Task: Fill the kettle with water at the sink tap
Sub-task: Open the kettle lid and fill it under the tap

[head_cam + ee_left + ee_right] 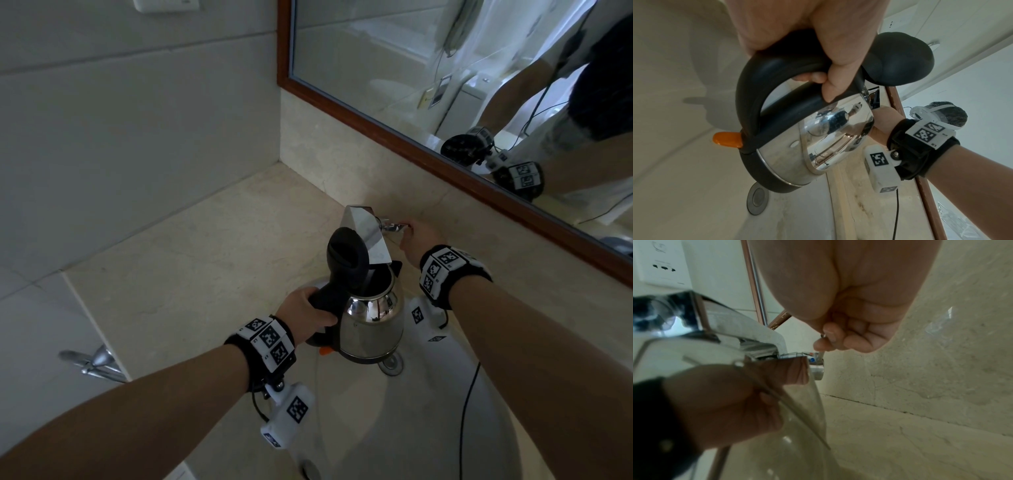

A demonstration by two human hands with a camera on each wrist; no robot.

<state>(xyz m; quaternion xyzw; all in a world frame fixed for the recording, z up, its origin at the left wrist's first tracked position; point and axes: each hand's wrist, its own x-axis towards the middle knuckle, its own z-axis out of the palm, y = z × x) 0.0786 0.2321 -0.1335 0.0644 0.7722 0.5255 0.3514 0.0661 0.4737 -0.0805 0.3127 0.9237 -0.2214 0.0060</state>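
A steel kettle [371,329] with a black handle hangs over the white basin [428,428], its black lid [346,260] flipped up. My left hand [306,308] grips the handle; in the left wrist view its fingers [824,78] curl round the handle, above the kettle body [797,154] and an orange switch [726,139]. The chrome tap spout [366,233] reaches over the kettle's open mouth. My right hand [416,240] is behind the spout, and in the right wrist view its fingertips [828,340] pinch the thin tap lever [821,356]. No water stream shows.
A wood-framed mirror [394,137] runs along the back right wall above the beige stone counter [205,274]. The basin drain [390,365] lies under the kettle. A chrome wall fitting [92,363] sticks out at the left. A black cable [466,404] trails from my right wrist.
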